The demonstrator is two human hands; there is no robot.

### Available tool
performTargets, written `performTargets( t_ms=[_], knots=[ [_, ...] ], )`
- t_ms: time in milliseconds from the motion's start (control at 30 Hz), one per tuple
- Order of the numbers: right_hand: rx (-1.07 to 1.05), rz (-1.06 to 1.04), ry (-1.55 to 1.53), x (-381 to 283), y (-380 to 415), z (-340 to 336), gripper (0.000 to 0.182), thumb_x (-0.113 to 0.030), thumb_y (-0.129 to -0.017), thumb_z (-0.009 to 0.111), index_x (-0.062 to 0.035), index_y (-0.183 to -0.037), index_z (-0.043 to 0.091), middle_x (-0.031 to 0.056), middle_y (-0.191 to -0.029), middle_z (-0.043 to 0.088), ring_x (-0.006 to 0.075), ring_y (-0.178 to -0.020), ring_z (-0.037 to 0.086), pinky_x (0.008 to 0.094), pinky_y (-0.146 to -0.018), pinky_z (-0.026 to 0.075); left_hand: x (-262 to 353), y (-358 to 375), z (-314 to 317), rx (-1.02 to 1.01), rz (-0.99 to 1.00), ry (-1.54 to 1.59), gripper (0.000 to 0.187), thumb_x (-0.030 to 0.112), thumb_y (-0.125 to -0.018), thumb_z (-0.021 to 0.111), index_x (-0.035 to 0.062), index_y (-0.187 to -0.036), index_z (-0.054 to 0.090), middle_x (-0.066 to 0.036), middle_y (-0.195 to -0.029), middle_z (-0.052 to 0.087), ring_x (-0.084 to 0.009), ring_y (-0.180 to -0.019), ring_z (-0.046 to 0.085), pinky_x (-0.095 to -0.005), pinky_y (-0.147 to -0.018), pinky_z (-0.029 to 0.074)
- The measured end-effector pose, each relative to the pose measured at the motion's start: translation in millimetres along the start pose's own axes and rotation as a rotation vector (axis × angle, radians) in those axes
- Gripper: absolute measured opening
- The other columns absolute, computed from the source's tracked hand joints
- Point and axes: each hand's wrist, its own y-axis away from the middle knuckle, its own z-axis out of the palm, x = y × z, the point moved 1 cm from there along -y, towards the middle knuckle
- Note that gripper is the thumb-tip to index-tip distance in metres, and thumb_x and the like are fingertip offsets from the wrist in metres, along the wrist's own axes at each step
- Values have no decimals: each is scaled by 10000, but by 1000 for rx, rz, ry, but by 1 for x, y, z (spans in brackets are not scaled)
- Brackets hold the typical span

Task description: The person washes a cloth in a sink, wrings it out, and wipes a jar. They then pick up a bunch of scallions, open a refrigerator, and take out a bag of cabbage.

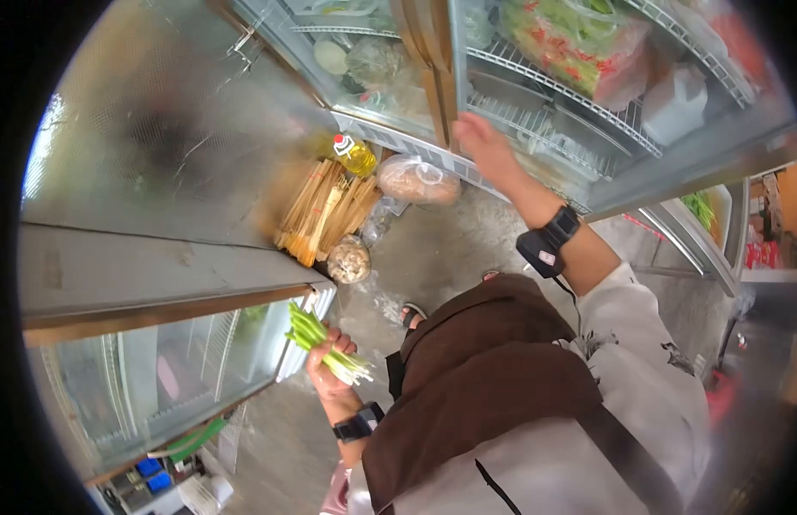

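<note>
A bunch of spring onions (307, 328), green at the top and pale at the root end, is gripped in my left hand (331, 356). That fist is beside the lower-left glass-front fridge (167, 378). My right hand (484, 146) reaches up to the front of the other fridge, its fingers stretched out and slightly blurred near the upright frame (450, 77). Beyond it, wire shelves (544, 73) carry a large plastic bag of leafy greens (579, 43) and a white plastic bag (676, 105).
On the floor by the fridge stand a bottle of yellow oil (355, 156), bundles of wooden sticks (325, 210), a bag of brownish contents (418, 178) and a smaller knotted bag (348, 259). A glass door (699, 172) juts out at right. Blue containers (154, 472) are at lower left.
</note>
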Motion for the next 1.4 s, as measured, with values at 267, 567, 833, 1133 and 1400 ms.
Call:
performTargets(
  t_ms=[267, 567, 833, 1133, 1400],
  knots=[
    [283, -28, -157, -31, -9, 1, 451, -310, -922, 469, -4, -1252, 440, 125, -1197, 537, 203, -1102, 511, 312, -915, 386, 86, -64, -38, -55, -237, -119, 426, 66, -645, 507, 38, -1068, 466, -60, -776, 456, -154, -628, 416, -285, -582, 372],
    [470, -303, -4, -125, -113, 23, 545, -407, -910, 447, 10, -1260, 424, 171, -1260, 477, 243, -1176, 441, 307, -992, 311, 98, -130, -29, -26, -260, -102, 376, 23, -640, 505, 31, -1012, 453, -117, -795, 495, -206, -624, 460, -318, -578, 397],
    [529, -354, -245, -111, -193, 44, 445, -434, -931, 363, -41, -840, 550, 59, -724, 558, 147, -679, 527, 296, -650, 429, 140, -153, -11, -87, -270, -308, 354, 94, -668, 540, 34, -1008, 465, -60, -761, 465, -165, -614, 443, -281, -563, 386],
    [578, -389, -285, -115, -139, 79, 376, -363, -948, 385, -48, -765, 479, 12, -635, 465, 110, -603, 451, 264, -565, 390, 173, -205, 7, -20, -337, -729, 324, 213, -788, 558, -12, -1021, 534, -134, -900, 554, -271, -853, 529, -393, -753, 449],
    [478, -300, -275, -133, 15, 118, 362, -346, -956, 377, -52, -772, 482, -10, -653, 447, 83, -608, 424, 232, -568, 364, 157, -238, 81, -297, -431, -640, 296, 63, -660, 496, -8, -936, 417, -70, -751, 432, -170, -631, 418, -266, -587, 379]
  ],
)
